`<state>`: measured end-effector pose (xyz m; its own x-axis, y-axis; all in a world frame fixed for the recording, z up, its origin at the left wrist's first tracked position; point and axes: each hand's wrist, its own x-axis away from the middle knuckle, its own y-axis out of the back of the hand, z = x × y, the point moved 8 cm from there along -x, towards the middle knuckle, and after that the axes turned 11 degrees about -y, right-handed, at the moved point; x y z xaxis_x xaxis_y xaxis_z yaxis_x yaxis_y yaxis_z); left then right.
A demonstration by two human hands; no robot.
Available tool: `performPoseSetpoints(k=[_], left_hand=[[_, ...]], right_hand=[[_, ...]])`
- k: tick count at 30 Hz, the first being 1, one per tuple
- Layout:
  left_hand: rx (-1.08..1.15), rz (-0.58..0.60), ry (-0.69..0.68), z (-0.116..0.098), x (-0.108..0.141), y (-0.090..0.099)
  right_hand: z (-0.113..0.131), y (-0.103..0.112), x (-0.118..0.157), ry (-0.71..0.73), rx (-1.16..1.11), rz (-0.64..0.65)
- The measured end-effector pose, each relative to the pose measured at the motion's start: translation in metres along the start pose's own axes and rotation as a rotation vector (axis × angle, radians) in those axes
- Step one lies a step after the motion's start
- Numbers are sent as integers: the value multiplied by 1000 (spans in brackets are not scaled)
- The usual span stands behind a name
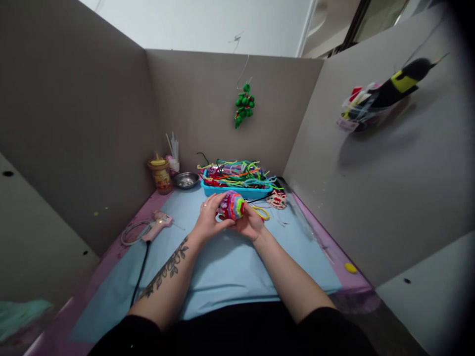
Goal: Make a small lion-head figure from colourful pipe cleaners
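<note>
Between both hands is a small rounded piece of rainbow-striped fuzzy yarn or pipe cleaner (234, 205), raised a little above the blue table cover. My left hand (212, 217) grips its left side, fingers over the top and thumb below. On the lower right, my right hand (251, 222) closes on it, partly hidden behind the piece. A yellow loop (261, 213) shows just beyond the right fingers. Close behind the hands stands a light-blue basket (237, 191) heaped with coloured fuzzy strands (237, 173). A red-and-white patterned piece (277, 199) lies to its right.
A pink glue gun (159, 227) with its cord lies at left. Behind it are a metal bowl (186, 181), a lidded jar (162, 175) and white sticks (173, 147). Grey partitions (222, 109) enclose the table. A green ornament (245, 104) and a black-and-yellow bundle (389, 94) hang there.
</note>
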<state>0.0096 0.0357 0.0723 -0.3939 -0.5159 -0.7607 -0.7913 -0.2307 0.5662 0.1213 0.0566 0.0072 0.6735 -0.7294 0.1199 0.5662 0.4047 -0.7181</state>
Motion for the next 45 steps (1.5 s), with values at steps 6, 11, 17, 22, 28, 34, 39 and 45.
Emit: performPoseSetpoints(k=[6, 11, 17, 22, 28, 34, 39, 45], left_hand=[[-24, -2, 38, 6, 1, -2], [3, -11, 55, 11, 2, -3], [14, 45, 77, 16, 3, -7], [11, 82, 101, 18, 9, -15], [73, 82, 147, 22, 12, -19], [498, -147, 265, 31, 7, -11], [767, -375, 415, 45, 9, -6], [1052, -456, 535, 49, 14, -9]], right_hand=[[-6, 5, -3, -47, -47, -33], [-10, 9, -5, -80, -73, -19], [-7, 8, -6, -36, -77, -38], [-7, 10, -11, 15, -87, -45], [-6, 14, -16, 83, -82, -55], [5, 11, -7, 189, -57, -104], [17, -3, 6, 411, 97, -134], [26, -19, 23, 614, 421, -155]])
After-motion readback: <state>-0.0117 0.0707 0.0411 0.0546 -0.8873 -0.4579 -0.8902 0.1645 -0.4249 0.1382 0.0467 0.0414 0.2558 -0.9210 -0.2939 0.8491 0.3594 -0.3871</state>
